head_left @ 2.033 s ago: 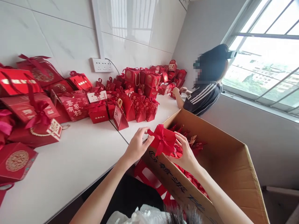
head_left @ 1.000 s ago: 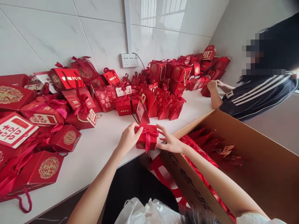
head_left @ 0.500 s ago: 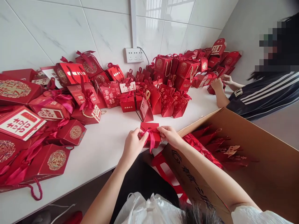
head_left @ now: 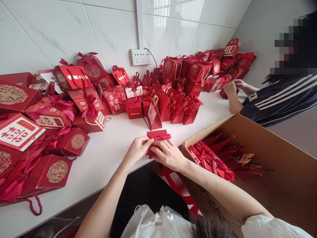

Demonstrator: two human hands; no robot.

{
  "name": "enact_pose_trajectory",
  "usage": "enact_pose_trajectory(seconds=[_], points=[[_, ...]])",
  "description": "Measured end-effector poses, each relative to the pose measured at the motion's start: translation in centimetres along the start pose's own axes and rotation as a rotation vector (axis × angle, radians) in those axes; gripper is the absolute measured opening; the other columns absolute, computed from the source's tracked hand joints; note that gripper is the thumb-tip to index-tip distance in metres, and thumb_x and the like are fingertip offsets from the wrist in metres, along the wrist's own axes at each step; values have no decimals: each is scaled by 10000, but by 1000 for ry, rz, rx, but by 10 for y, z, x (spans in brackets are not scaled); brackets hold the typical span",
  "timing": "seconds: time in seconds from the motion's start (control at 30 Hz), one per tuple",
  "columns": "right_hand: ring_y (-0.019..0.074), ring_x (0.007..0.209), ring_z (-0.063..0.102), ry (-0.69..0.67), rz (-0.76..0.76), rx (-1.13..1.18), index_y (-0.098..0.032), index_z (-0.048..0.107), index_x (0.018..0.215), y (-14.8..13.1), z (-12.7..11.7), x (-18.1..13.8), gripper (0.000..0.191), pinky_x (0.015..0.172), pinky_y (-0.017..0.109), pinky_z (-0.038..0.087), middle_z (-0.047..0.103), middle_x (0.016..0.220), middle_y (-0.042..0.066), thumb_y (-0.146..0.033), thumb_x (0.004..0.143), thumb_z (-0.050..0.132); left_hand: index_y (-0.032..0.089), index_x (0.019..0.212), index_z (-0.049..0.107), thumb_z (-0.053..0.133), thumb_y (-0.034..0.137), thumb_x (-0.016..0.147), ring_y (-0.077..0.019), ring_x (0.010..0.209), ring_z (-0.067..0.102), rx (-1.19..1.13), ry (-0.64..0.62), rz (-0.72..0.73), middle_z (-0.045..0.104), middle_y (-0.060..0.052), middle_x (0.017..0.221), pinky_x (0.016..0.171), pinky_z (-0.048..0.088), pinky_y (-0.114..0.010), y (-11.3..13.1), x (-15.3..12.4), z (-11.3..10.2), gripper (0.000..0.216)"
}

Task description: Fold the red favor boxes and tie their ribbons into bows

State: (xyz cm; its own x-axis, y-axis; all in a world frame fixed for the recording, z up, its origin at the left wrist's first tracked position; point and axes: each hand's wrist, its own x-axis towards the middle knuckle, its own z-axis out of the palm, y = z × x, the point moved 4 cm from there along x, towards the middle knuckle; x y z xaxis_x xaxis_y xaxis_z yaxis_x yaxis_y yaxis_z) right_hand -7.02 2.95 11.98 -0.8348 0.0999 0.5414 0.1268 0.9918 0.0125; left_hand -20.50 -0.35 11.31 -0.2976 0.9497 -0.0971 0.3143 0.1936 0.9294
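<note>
A small red gift box (head_left: 154,134) stands at the table's front edge between my hands. A dark pink satin ribbon (head_left: 163,137) crosses its front, with one loop sticking out to the right. My left hand (head_left: 139,149) is closed, thumb and forefinger pinching the ribbon at the box's left side. Bent across the front of the box, my right hand (head_left: 168,154) has its fingers closed at the ribbon near the knot. It covers most of the box's lower front, and its exact hold on the ribbon is partly hidden.
Many red gift boxes (head_left: 78,140) are heaped at the left, with more (head_left: 172,67) along the wall. To my right stands an open cardboard box (head_left: 277,145) holding red ribboned boxes. A co-worker's hands (head_left: 230,88) handle a red box at the far right. A socket strip (head_left: 141,57) is on the wall.
My right hand has moved left from the box's right edge across its front. The ribbon's hanging tail is no longer visible, and a loop now points right. My left hand stays at the ribbon.
</note>
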Motion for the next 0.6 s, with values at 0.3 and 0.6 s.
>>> enact_pose_trajectory(seconds=[0.3,0.6], points=[[177,879,586,-13,-175,244,-219,592,945,17,-12,-21,163,784,351,438,661,953,55,-207,919,432,195,566,358,470,482,795,-102,523,374,-63,92,24,347,47,546,519,316,-224,-17,8,-1,383],[351,1185,461,6,275,336,-123,378,1286,57,-20,-17,838,924,518,442,458,1256,222,-564,646,692,193,555,311,476,489,808,-84,495,282,-44,97,38,265,57,540,489,239,-226,-18,8,2,424]])
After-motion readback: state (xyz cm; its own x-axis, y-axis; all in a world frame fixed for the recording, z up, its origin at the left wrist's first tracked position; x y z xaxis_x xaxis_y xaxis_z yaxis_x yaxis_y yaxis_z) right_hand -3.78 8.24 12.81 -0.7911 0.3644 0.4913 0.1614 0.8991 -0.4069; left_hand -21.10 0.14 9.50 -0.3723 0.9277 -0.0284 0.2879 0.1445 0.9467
